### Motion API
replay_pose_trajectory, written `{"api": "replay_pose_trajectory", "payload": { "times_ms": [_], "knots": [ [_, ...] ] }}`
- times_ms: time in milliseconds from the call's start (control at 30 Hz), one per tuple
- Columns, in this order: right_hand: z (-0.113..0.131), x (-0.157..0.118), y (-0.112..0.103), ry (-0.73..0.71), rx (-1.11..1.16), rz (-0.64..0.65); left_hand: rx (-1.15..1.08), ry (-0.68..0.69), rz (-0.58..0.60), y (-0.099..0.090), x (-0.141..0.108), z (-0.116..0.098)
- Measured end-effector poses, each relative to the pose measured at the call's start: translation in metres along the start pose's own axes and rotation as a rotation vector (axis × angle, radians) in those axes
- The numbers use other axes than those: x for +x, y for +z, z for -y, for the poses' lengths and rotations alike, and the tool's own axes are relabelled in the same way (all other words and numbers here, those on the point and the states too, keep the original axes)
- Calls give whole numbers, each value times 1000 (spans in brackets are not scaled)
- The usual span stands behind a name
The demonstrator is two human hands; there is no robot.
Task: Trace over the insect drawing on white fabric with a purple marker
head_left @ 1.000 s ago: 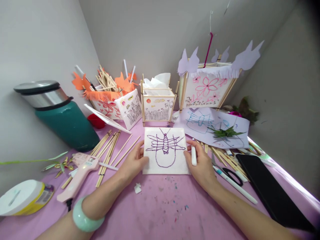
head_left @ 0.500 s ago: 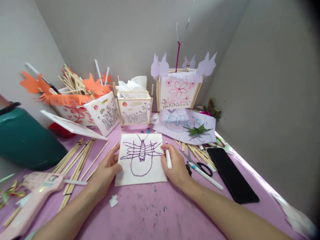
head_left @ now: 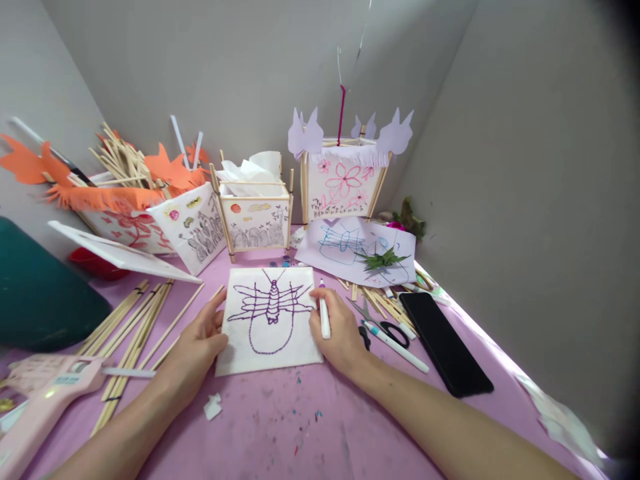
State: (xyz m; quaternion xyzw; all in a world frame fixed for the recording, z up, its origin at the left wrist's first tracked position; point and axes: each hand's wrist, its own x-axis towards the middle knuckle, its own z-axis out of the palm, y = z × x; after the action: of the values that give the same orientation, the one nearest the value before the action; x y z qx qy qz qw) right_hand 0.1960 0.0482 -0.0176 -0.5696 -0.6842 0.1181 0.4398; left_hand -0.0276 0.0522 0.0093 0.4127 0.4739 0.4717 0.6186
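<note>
We looked right, adding no lines. Our half-curled left hand [head_left: 200, 341] holds the bug picture [head_left: 271, 321]; beside it, our bent right hand [head_left: 343, 331] grips a pen [head_left: 325, 320].

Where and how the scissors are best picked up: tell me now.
Take the scissors by the right-hand black loop, preferably from above, on the phone's side. The blades spread and point toward the far side, so the loop end looks safer. A blue-banded marker runs along that loop's near side, and the right hand is close to the other loop.
</note>
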Motion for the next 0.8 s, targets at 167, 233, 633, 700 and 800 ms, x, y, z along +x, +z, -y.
{"api": "replay_pose_trajectory", "payload": {
  "times_ms": [167, 233, 633, 700, 800],
  "knots": [
    [0, 0, -1, 11, 5, -8, -28, 5, 36, 0, 0, 0],
    [0, 1, -1, 21, 10, -13, -39, -1, 70, 0, -1, -1],
    [1, 3, -3, 37, -4, -11, -90, -21, 112, 0, -4, -4],
    [1, 3, -3, 37, 1, -10, -105, -26, 107, 1, -4, -4],
    [1, 2, -2, 40, 2, -15, -129, -26, 97, 3, -4, -4]
  ]
}}
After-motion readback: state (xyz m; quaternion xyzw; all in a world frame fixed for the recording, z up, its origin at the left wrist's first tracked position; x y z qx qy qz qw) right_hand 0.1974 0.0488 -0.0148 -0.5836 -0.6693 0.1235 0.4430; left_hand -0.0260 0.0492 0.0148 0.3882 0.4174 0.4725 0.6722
